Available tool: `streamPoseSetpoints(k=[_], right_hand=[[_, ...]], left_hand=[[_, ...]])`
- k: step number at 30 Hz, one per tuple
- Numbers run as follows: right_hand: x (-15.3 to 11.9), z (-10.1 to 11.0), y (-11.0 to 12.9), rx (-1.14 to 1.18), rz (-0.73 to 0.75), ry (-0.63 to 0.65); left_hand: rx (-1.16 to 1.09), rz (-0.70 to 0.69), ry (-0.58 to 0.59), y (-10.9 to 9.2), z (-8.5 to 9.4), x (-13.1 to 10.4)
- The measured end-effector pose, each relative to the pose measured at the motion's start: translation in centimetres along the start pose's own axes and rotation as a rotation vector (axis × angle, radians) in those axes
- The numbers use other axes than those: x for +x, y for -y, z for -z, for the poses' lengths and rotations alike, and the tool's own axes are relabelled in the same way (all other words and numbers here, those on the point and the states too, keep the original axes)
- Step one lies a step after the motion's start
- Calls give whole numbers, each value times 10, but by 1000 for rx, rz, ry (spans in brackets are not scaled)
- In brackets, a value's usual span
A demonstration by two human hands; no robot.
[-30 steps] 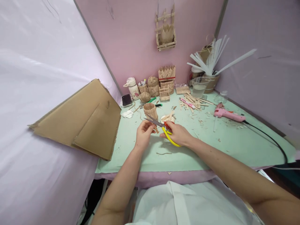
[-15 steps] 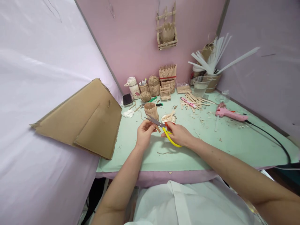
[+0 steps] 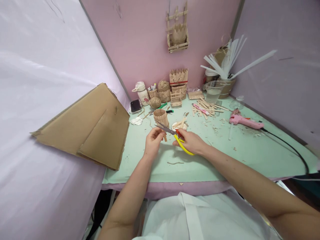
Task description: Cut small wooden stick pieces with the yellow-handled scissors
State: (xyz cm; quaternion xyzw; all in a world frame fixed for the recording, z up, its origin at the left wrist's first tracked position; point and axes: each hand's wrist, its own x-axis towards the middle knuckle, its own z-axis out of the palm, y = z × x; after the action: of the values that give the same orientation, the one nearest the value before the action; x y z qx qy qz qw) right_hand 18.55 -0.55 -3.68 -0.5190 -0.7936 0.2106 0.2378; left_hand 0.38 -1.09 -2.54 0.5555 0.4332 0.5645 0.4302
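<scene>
My right hand (image 3: pixel 190 141) is closed round the yellow and red handles of a pair of scissors (image 3: pixel 184 146). The blades are parted and point left, over the fingers of my left hand (image 3: pixel 153 138). Between my left thumb and fingers is a short flat wooden craft stick (image 3: pixel 165 137), its end sticking out below the blades. Just behind the blades stands a small round cup made of wooden sticks (image 3: pixel 161 116). A round white lid or dish with wood pieces (image 3: pixel 180 124) lies behind my right hand.
A pink glue gun (image 3: pixel 246 122) with a black cord lies at right. Loose craft sticks (image 3: pixel 205 106) and a pink pen are at back right, near a clear water cup (image 3: pixel 214 93). Twine balls (image 3: pixel 155 102) and a bottle (image 3: pixel 142 93) stand at the back. Folded cardboard (image 3: pixel 100 123) leans at left.
The craft stick in my left hand has turned, its free end now pointing more straight down. Both hands and the scissors stay in nearly the same place.
</scene>
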Motion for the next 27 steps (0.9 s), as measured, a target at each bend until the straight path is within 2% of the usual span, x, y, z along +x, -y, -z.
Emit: streamPoseSetpoints(k=[6,13,22,27], right_hand=[[0,0,0,-30,10,-12],[0,0,0,-68,-26,5],[1,-3,-3,-13,22,35],[3,3,-7,28,33,49]], left_hand=[[21,-6,62,-2,1,-1],[8,-10,71,-2,2,0],[-78,75,86,2,3,0],[-45,50,95,-1,4,0]])
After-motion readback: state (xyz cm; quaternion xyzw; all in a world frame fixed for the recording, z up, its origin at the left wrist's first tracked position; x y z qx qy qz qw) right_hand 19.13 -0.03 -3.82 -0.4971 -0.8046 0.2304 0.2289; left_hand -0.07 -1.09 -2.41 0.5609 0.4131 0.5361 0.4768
